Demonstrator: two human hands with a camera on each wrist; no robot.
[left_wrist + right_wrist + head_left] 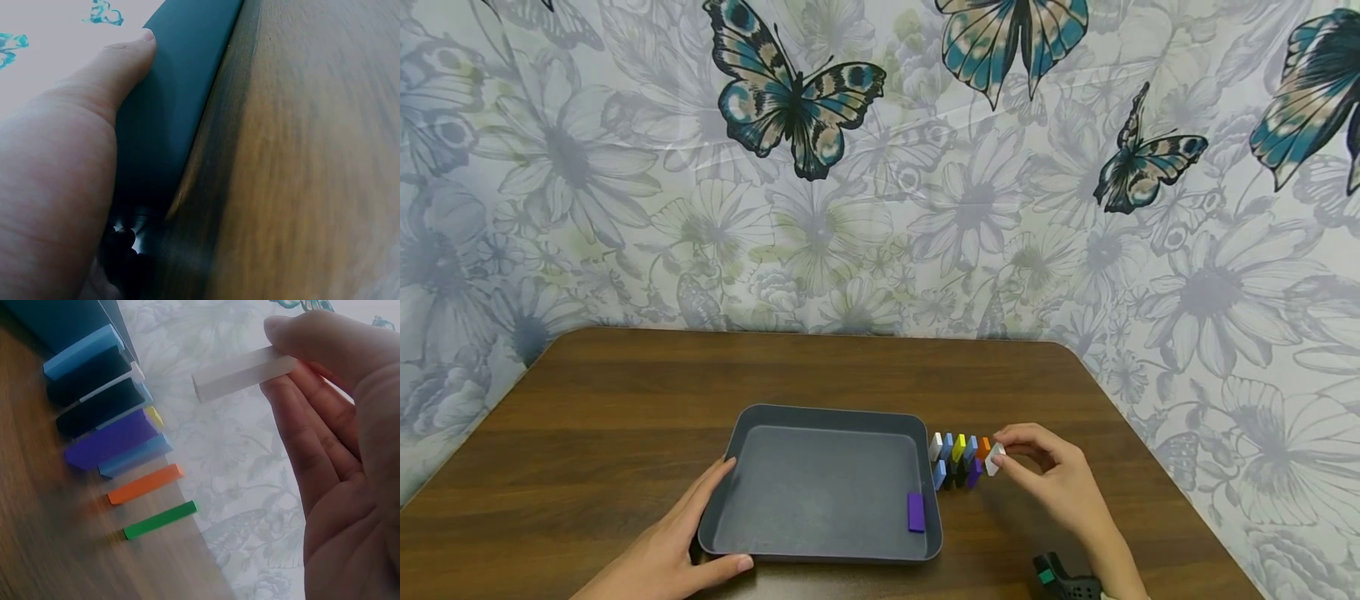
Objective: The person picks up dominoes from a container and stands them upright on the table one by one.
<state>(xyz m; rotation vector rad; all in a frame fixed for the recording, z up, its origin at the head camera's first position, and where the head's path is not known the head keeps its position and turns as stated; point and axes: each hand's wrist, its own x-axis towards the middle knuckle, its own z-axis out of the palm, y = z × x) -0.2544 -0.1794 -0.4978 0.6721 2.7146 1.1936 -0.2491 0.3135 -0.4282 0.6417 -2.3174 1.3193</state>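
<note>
My left hand (673,529) lies around the near left corner of a grey tray (820,417), its straight fingers touching the left rim and its straight thumb along the front side. In the left wrist view the thumb rests on the tray's outer wall (169,94). Between thumb and fingertips, my right hand (1060,475) pinches a white domino (240,375). Beside the tray's right side stand several upright dominoes in two rows, among them a purple domino (112,439), an orange domino (147,484) and a green domino (161,520). The green one is hidden in the head view.
Inside the tray, near its right wall, lies another purple domino (916,512). The brown wooden table (625,383) reaches back to a wall cloth (850,250) printed with flowers and butterflies. A dark wrist device (1067,577) is by the right wrist.
</note>
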